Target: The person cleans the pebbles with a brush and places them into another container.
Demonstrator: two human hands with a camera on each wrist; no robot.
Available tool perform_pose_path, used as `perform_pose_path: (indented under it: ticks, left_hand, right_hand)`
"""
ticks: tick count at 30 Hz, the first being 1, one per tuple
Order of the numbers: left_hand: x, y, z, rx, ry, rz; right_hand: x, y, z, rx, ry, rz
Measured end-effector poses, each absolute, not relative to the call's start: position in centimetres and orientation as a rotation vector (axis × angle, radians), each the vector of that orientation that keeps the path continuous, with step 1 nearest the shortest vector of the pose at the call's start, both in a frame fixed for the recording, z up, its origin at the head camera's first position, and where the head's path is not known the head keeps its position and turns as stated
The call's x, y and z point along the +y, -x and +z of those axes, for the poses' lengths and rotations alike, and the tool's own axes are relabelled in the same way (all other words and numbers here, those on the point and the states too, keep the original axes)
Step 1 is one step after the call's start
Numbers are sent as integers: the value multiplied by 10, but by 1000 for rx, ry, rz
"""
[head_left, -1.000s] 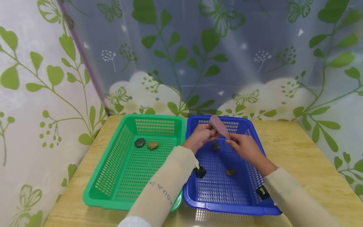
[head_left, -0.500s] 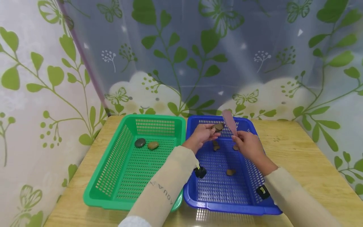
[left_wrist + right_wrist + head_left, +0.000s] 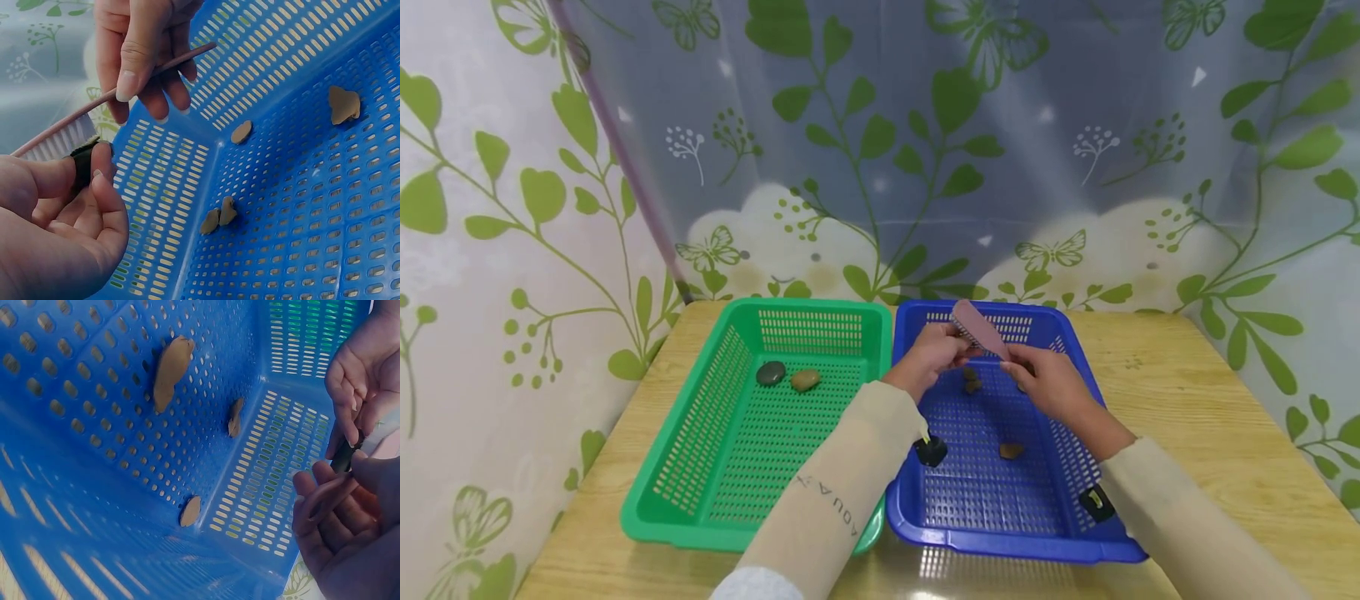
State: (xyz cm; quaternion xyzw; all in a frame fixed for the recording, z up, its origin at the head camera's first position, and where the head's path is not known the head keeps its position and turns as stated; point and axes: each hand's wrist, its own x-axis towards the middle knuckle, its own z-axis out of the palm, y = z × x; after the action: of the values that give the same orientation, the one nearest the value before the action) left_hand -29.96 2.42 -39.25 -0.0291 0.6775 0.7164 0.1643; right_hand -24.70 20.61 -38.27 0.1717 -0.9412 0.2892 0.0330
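Over the far part of the blue basket (image 3: 985,546), my left hand (image 3: 931,354) pinches a dark stone (image 3: 82,165) between thumb and fingers. My right hand (image 3: 1048,383) grips the thin handle of a pink brush (image 3: 981,328). In the left wrist view the brush's pale bristles (image 3: 62,139) meet the upper side of the stone. The head view has the brush's flat back covering most of the stone. Below both hands, several brown stones lie on the basket floor, among them one nearer stone (image 3: 1011,451) and a small stone (image 3: 242,132) by the corner.
A green basket (image 3: 647,525) stands close at the left of the blue one, holding a dark grey stone (image 3: 771,373) and a tan stone (image 3: 805,381). Both baskets sit on a wooden table (image 3: 1187,417) before a leaf-patterned curtain (image 3: 880,167).
Half a second ago the brush was raised to the right, baring the stone; now it is back down over it. My left hand has stayed nearly in place.
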Motion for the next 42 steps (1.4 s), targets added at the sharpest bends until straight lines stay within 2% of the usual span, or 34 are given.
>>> perform_pose_path:
  ticks: [8,21,42]
  left_hand:
    - [23,299,-391,1949,78,2015]
    - [22,299,-390,1970,59,1991]
    - [22,297,-389,1988,80,1987]
  right_hand:
    - [208,248,-383,-2913,-519,825]
    - [211,248,-382,-2841,-321,808]
    - [208,247,-382,-2930,-429,848]
